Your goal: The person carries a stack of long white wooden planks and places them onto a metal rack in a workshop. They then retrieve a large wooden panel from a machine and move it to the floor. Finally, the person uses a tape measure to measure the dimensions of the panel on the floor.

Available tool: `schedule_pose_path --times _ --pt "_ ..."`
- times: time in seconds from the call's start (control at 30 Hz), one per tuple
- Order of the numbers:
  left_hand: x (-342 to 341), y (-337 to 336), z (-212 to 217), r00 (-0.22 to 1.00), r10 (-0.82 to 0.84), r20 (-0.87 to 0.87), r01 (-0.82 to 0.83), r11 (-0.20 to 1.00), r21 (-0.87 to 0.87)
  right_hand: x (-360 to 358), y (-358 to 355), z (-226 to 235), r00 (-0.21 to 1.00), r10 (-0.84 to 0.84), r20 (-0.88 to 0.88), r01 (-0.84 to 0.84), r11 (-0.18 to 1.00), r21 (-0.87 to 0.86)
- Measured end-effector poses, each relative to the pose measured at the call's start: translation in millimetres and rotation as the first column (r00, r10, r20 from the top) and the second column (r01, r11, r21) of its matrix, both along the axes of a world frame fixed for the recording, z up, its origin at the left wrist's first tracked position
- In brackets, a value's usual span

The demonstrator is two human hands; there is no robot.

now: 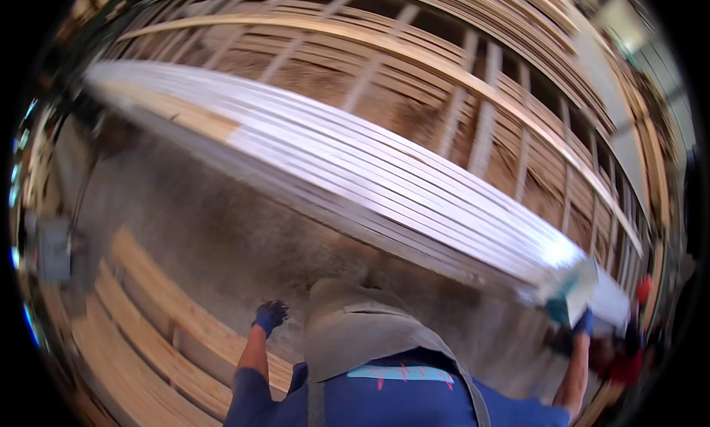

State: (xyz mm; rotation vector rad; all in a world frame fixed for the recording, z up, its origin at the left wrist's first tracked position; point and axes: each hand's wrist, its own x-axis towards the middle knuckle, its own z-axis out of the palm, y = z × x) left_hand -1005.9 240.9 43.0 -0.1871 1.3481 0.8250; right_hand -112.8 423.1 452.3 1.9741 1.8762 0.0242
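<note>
My right hand [582,323], in a blue glove, is at the right with the arm stretched out. It grips a white and teal object [569,292], blurred by motion; its exact kind cannot be made out. That object is against the right end of a long row of boards [384,183] coated wet-looking white. Toward the left end of the row, one stretch of bare wood [177,113] shows. My left hand [271,316], gloved in blue with darker fingers, hangs low beside my apron [370,316]. Its fingers look loosely apart, and nothing shows in them.
Pale planks [170,316] lie at the lower left, near my left arm. Beyond the white boards is a slatted rack [473,94] with stacked timber. A person in red [623,366] stands at the far right. A grey box [55,249] is at the left.
</note>
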Motion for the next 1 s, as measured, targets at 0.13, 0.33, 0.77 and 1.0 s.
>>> schedule_pose_path --times 0.13,0.33,0.77,1.0 --pt "35.4 -11.2 40.6 0.983 -0.138 -0.123 0.125 0.986 -0.107 104.6 -59.0 11.9 0.865 0.237 0.442 -0.301 0.950 0.079" --pt "-11.3 -83.3 41.7 0.992 0.114 -0.050 -0.122 0.969 -0.215 -157.0 103.3 -9.7 0.767 0.114 -0.632 0.086 0.957 0.277" --pt "-203.7 -163.8 30.8 0.933 0.358 -0.023 -0.337 0.852 -0.400 -865.6 311.5 10.3 0.561 0.710 -0.426 -0.726 0.669 0.160" --pt "-458.3 -28.0 22.7 0.779 0.578 -0.245 -0.575 0.813 0.088 -1232.5 393.3 0.6 0.420 0.727 -0.543 -0.740 0.620 0.259"
